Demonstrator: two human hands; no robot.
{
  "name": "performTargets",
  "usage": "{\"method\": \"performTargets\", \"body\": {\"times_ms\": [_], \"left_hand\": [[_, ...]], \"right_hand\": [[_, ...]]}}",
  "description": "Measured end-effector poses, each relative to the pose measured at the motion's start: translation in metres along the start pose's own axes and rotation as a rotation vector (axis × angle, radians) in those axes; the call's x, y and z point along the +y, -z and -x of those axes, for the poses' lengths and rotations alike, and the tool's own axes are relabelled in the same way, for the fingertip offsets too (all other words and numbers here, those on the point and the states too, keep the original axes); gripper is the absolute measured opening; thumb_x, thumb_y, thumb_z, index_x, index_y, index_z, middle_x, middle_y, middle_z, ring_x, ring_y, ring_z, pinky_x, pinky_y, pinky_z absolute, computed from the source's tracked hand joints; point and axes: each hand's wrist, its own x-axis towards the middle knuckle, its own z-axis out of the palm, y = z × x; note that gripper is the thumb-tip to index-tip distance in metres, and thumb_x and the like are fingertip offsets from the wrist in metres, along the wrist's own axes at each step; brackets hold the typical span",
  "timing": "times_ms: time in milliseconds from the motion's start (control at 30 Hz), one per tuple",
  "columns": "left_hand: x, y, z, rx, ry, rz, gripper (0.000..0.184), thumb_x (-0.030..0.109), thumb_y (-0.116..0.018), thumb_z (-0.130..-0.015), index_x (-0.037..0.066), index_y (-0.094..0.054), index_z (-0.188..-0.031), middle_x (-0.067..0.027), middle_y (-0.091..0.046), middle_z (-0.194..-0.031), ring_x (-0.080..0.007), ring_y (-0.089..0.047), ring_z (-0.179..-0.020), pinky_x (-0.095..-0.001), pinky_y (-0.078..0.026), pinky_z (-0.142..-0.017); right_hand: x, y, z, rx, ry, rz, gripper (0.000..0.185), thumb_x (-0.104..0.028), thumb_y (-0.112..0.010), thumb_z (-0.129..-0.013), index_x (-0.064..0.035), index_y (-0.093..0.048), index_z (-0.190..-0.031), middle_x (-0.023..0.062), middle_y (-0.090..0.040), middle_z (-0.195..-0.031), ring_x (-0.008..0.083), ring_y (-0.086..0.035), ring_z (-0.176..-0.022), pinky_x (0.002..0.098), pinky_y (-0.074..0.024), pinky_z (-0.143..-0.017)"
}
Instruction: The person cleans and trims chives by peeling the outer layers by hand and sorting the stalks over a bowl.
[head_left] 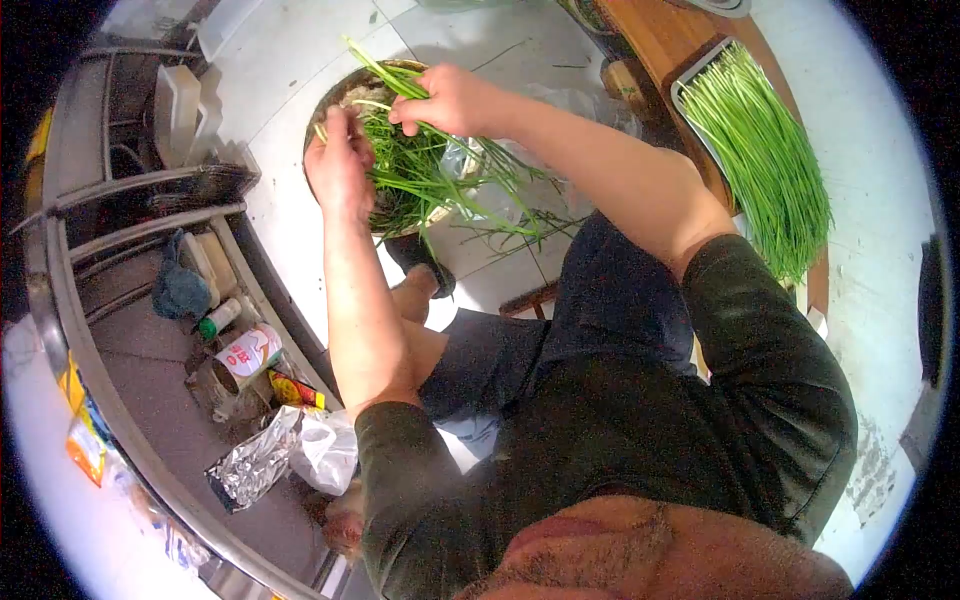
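My right hand (450, 101) is closed around a small bunch of garlic chives (372, 65), their pale stem ends pointing up and left. Close beside it, my left hand (343, 165) has its fingers curled, with a pale stem end (320, 131) showing at the fingertips and green leaves trailing to the right below. Both hands are over a round bin (309, 140) that holds loose green leaves and pale scraps. Part of a clear plastic bag (485, 190) shows behind the hanging leaves.
A tray (683, 98) heaped with neatly aligned chives (755, 160) sits on a wooden surface (640, 30) at right. At left, a metal-framed shelf (150, 385) carries a can (248, 355), crumpled foil (258, 460) and a white plastic bag (328, 450). Loose leaves (530, 228) extend over the tiled floor.
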Motion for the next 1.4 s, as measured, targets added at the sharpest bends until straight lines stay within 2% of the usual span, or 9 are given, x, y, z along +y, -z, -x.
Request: {"method": "performTargets", "body": {"times_ms": [167,367,600,733,933,1033,1067,1233,1400], "left_hand": [[-0.007,0.0,-0.002,-0.054,-0.08,-0.026,0.016,0.018,-0.06,-0.093,0.005,-0.058,-0.085,-0.0001,-0.053,-0.071,-0.0089,-0.045,-0.055,-0.0236,-0.033,-0.048],[-0.002,0.006,-0.007,0.101,-0.125,0.087,0.016,0.01,-0.06,-0.09,0.008,-0.052,-0.077,0.0033,-0.047,-0.062,-0.006,-0.04,-0.049,-0.0229,-0.03,-0.044],[-0.003,0.005,-0.004,0.163,-0.067,-0.396,0.018,0.018,-0.064,-0.089,0.0,-0.063,-0.09,0.0011,-0.054,-0.065,-0.0065,-0.043,-0.052,-0.0253,-0.033,-0.046],[-0.004,-0.001,-0.001,0.154,0.026,-0.356,0.022,0.023,-0.065,-0.089,0.001,-0.064,-0.09,0.0016,-0.053,-0.063,-0.006,-0.041,-0.05,-0.0238,-0.031,-0.045],[-0.008,-0.008,0.004,-0.061,-0.016,-0.151,0.021,0.022,-0.062,-0.093,0.005,-0.063,-0.081,0.0024,-0.053,-0.062,-0.0041,-0.039,-0.049,-0.0217,-0.029,-0.044],[-0.019,-0.002,0.001,-0.214,0.006,-0.148,0.019,0.021,-0.062,-0.093,0.002,-0.065,-0.098,0.0004,-0.058,-0.075,-0.0095,-0.052,-0.061,-0.0213,-0.039,-0.054],[-0.017,-0.008,0.005,-0.194,-0.026,-0.114,0.016,0.02,-0.062,-0.093,0.005,-0.064,-0.088,0.0045,-0.049,-0.061,-0.0042,-0.04,-0.05,-0.02,-0.03,-0.046],[-0.004,-0.008,-0.001,0.109,-0.098,0.072,0.021,0.022,-0.058,-0.095,0.003,-0.06,-0.087,0.0035,-0.047,-0.06,-0.0059,-0.038,-0.049,-0.021,-0.029,-0.045],[0.0,-0.002,-0.001,0.118,-0.035,0.046,0.03,0.031,-0.053,-0.098,0.005,-0.057,-0.083,0.0022,-0.046,-0.061,-0.0078,-0.037,-0.047,-0.0228,-0.028,-0.044]], "right_hand": [[0.001,-0.003,0.001,0.009,0.016,0.039,0.027,-0.03,-0.064,-0.085,-0.0067,-0.068,-0.072,-0.002,-0.061,-0.065,0.0082,-0.05,-0.06,0.0255,-0.038,-0.056],[-0.003,-0.002,0.002,0.002,-0.049,0.027,0.025,-0.029,-0.065,-0.084,-0.0068,-0.068,-0.074,-0.0021,-0.062,-0.066,0.0079,-0.049,-0.06,0.0252,-0.0377,-0.057],[-0.005,-0.002,0.002,0.008,-0.075,-0.141,0.02,-0.025,-0.064,-0.085,-0.0055,-0.069,-0.083,-0.0011,-0.064,-0.07,0.0064,-0.046,-0.053,0.0244,-0.0349,-0.049],[-0.003,0.0,0.001,-0.055,-0.13,-0.299,0.019,-0.021,-0.062,-0.086,-0.0038,-0.068,-0.091,0.0011,-0.064,-0.072,0.0047,-0.042,-0.047,0.0223,-0.0316,-0.044],[-0.001,0.001,0.0,-0.11,-0.147,-0.406,0.02,-0.021,-0.06,-0.089,-0.0028,-0.066,-0.094,0.001,-0.063,-0.071,0.0047,-0.04,-0.045,0.0217,-0.0305,-0.041],[-0.002,0.0,0.001,-0.157,-0.175,-0.419,0.022,-0.023,-0.061,-0.087,-0.0026,-0.067,-0.093,0.0012,-0.061,-0.07,0.0061,-0.04,-0.044,0.023,-0.0307,-0.041],[0.0,-0.002,0.001,-0.174,-0.182,-0.441,0.022,-0.023,-0.063,-0.085,-0.0028,-0.068,-0.092,0.0013,-0.06,-0.069,0.0071,-0.04,-0.044,0.0241,-0.0309,-0.041],[-0.008,-0.001,0.009,-0.29,-0.182,-0.474,0.025,-0.024,-0.059,-0.09,-0.0011,-0.066,-0.098,0.0036,-0.062,-0.076,0.0058,-0.04,-0.044,0.0226,-0.0309,-0.041],[-0.01,-0.002,0.011,-0.292,-0.2,-0.504,0.026,-0.024,-0.06,-0.09,0.0002,-0.066,-0.097,0.0035,-0.062,-0.076,0.0054,-0.039,-0.044,0.0229,-0.0313,-0.041]]}}
